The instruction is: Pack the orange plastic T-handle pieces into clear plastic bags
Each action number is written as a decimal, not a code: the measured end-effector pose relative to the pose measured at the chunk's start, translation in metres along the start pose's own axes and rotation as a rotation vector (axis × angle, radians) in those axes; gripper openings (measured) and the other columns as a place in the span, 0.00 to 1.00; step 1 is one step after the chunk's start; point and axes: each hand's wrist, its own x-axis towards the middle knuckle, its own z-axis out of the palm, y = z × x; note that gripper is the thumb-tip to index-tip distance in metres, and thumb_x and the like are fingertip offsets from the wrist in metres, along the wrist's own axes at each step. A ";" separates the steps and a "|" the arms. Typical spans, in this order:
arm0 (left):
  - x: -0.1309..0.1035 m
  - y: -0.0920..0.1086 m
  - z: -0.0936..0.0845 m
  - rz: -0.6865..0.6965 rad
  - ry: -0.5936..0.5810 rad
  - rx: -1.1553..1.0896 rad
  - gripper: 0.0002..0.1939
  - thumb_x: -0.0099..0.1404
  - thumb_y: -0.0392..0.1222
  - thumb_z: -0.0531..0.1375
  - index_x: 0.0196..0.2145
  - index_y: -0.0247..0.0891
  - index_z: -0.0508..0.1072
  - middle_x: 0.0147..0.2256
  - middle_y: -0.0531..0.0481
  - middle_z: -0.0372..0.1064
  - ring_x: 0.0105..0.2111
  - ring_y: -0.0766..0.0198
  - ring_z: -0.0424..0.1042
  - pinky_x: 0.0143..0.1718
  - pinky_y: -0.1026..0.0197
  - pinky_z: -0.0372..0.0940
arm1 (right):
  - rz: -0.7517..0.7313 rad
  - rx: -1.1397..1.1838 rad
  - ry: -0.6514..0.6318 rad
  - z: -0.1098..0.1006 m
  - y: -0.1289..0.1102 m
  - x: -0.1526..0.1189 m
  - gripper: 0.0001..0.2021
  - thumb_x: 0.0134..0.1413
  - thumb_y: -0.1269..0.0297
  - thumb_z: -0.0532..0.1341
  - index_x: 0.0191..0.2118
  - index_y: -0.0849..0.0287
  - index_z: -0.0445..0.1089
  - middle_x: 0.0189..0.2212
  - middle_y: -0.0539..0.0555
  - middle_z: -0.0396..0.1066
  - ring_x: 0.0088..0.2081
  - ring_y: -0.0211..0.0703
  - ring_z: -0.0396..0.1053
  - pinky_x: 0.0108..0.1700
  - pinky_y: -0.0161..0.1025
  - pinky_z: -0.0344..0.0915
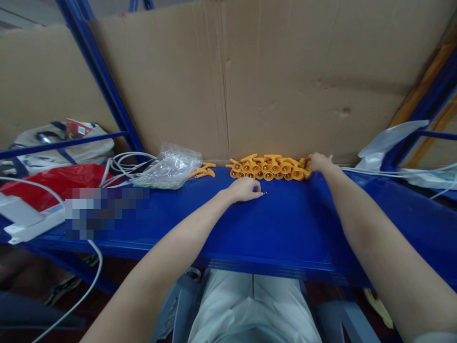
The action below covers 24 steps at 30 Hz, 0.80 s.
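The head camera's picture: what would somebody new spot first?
Probably the bright orange-yellow stack of cone-ended pieces near the back of the blue table, with the right hand at its right end. The big brown cardboard behind it and the red thing at the left would catch the eye too.

We are looking at a blue tabletop (285, 233). On its far middle part, a stack of orange cone-shaped pieces (266, 168) is lying. To the left, some loose orange pieces (207, 171) are lying beside a clear plastic bag (171, 166). Farther left, we are seeing one red item (80, 178).
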 end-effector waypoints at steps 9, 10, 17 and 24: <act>-0.001 0.003 -0.003 -0.014 -0.026 0.040 0.14 0.65 0.49 0.59 0.40 0.40 0.79 0.34 0.47 0.77 0.34 0.59 0.74 0.30 0.63 0.60 | 0.004 0.032 0.078 0.000 0.008 0.004 0.23 0.48 0.74 0.56 0.49 0.55 0.76 0.47 0.60 0.76 0.50 0.56 0.71 0.57 0.65 0.58; -0.001 0.003 -0.002 -0.015 -0.025 0.043 0.13 0.65 0.49 0.59 0.40 0.40 0.79 0.34 0.47 0.77 0.34 0.60 0.74 0.30 0.63 0.60 | 0.005 0.038 0.072 -0.001 0.009 0.003 0.22 0.49 0.73 0.55 0.49 0.54 0.76 0.47 0.60 0.76 0.50 0.56 0.71 0.57 0.64 0.58; -0.002 0.004 -0.003 -0.014 -0.019 0.019 0.13 0.65 0.49 0.60 0.39 0.40 0.79 0.34 0.47 0.77 0.33 0.59 0.74 0.31 0.63 0.61 | 0.003 0.044 0.060 -0.009 0.010 -0.007 0.18 0.57 0.70 0.53 0.49 0.56 0.75 0.50 0.61 0.75 0.52 0.57 0.71 0.59 0.67 0.53; -0.003 0.004 -0.003 -0.023 -0.018 0.023 0.13 0.65 0.48 0.59 0.39 0.39 0.79 0.35 0.46 0.77 0.36 0.58 0.75 0.33 0.62 0.62 | 0.017 0.063 0.083 -0.010 0.015 -0.015 0.14 0.56 0.65 0.58 0.46 0.56 0.77 0.46 0.60 0.76 0.50 0.56 0.71 0.56 0.58 0.61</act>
